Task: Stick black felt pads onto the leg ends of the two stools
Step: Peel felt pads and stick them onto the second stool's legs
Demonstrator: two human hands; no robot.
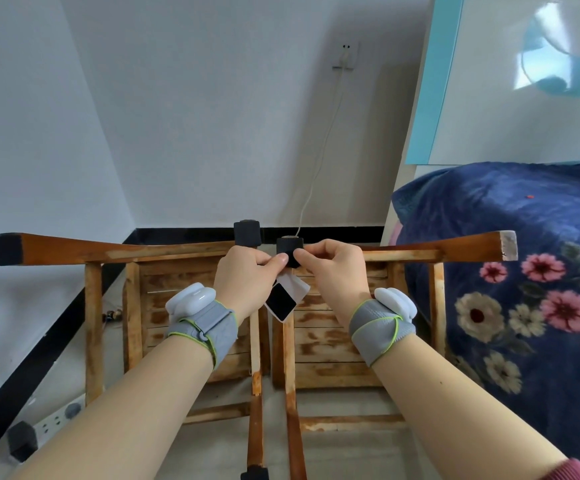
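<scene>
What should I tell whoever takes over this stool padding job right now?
Left hand holds the sheet, one spare pad on it.
Right hand pinches the pad on a middle leg end.
Stools lie upturned, side by side.
Done: pads on the far-left end, the other middle end, the lower-left end, the bottom end.
Left: press this one home; the far-right end is bare; the right stool's near ends are not in view.

stools (333, 341) 2 | hands (243, 275) 2 | felt pads (280, 301) 6 | backing sheet (299, 284) 1 | wristbands (209, 323) 2
</scene>
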